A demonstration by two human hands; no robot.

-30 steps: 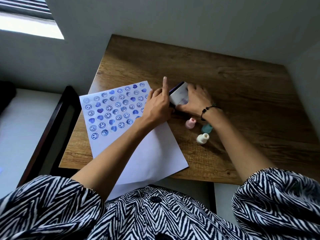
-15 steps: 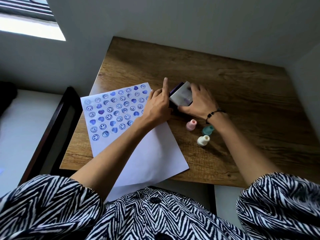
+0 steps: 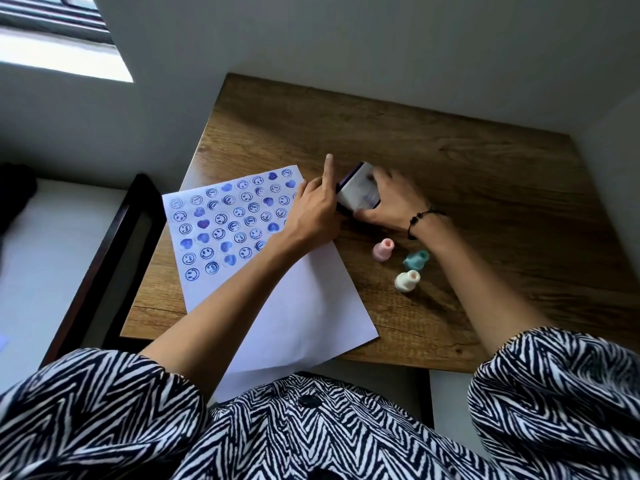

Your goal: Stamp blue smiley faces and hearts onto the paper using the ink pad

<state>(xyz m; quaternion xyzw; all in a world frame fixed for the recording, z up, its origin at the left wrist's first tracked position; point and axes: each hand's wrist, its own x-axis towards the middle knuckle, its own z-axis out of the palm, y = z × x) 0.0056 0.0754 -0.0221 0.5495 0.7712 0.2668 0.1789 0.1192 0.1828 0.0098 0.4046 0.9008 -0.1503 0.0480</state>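
Wooden tabletop (image 3: 467, 161), w/ white paper (image 3: 277, 306) at left-centre, its far-left part filled w/ rows of blue smileys and hearts, near half blank. Both hands meet at the ink pad (image 3: 356, 190) just right of the paper's far corner, lid tilted up. Left hand (image 3: 317, 213) steadies the case, forefinger raised; right hand (image 3: 391, 202) wraps the lid, grip closed on it. Whether either hides a stamp: can't tell. Three small stamps, pink (image 3: 382, 249), teal (image 3: 415, 259), cream (image 3: 407, 280), stand nearer, just right of the sheet. Best approach, prob.: pin the base flat, swing the lid fully clear, keep inky fingers off blank paper.
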